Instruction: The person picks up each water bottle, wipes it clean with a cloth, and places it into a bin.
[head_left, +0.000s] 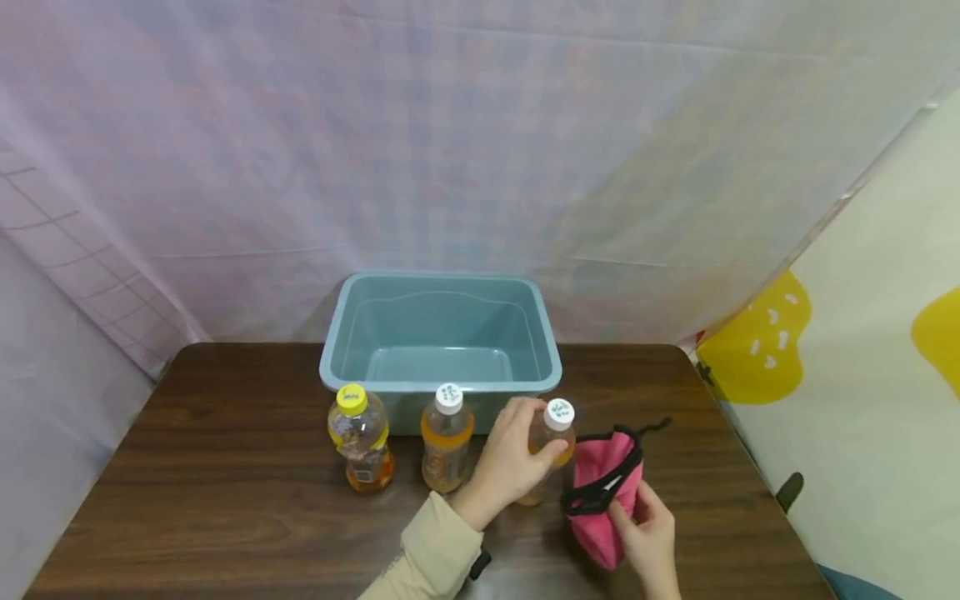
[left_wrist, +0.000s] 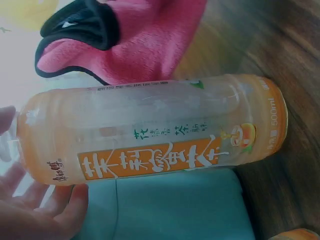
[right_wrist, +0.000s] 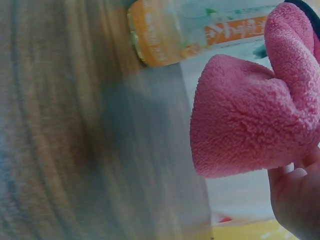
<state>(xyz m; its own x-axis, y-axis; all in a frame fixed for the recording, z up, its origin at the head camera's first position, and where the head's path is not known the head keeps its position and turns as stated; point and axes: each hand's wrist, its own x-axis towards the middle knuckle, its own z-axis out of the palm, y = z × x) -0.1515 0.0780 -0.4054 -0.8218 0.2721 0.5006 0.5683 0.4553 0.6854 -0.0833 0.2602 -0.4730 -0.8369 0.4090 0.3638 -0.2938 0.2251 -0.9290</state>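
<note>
With its thumb and fingers around the upper part, my left hand (head_left: 507,463) grips a white-capped tea bottle (head_left: 564,451) with an orange label. In the left wrist view this clear bottle (left_wrist: 155,132) fills the middle; whether its base touches the table I cannot tell. Just to the right, my right hand (head_left: 649,533) pinches a fuzzy pink cloth (head_left: 602,542) edged in black, with a dark cord sticking out at its top. The cloth (right_wrist: 245,120) hangs bunched beside the bottle in the right wrist view, hiding most of the fingers.
A blue-grey plastic tub (head_left: 442,387) stands at the back of the brown wooden table (head_left: 225,500). In front of it are a second white-capped bottle (head_left: 447,450) and a yellow-capped bottle (head_left: 360,437). A hanging curtain (head_left: 450,142) closes off the back.
</note>
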